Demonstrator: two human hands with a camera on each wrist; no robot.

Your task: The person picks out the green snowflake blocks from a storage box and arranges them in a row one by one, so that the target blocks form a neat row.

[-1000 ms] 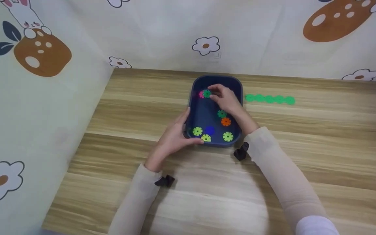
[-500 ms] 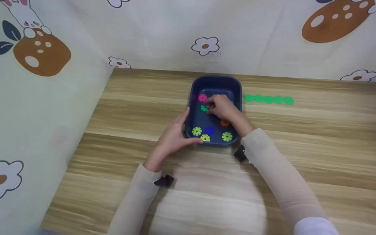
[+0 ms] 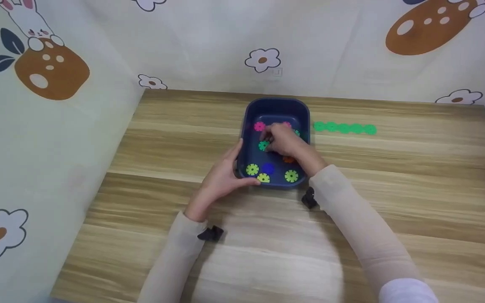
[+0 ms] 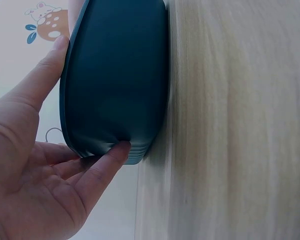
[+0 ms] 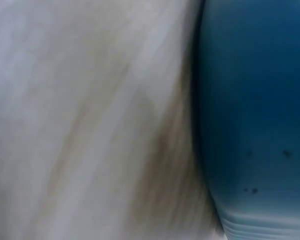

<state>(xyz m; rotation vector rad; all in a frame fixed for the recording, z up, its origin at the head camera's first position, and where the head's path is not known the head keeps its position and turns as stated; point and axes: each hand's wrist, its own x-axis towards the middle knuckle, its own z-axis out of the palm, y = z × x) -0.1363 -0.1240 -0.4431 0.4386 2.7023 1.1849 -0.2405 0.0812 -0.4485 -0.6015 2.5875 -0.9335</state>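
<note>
A dark blue plastic tub stands on the wooden table. My left hand grips its near left corner, thumb along the near rim and fingers against the side; the left wrist view shows fingers bent against its outer wall. Inside the tub, my right hand pinches a green snowflake disc with curled fingertips, partly hidden. Around it lie a pink disc, an orange disc half covered by the hand, a blue disc and yellow-green discs. The right wrist view shows no hand.
Right of the tub, a straight row of green discs lies on the table. A wall covering printed with flowers and rabbits rises behind the table and at its left.
My right hand has moved nearer inside the tub, and the green disc has come with it, away from the pink one. My left hand has kept its hold on the tub.
</note>
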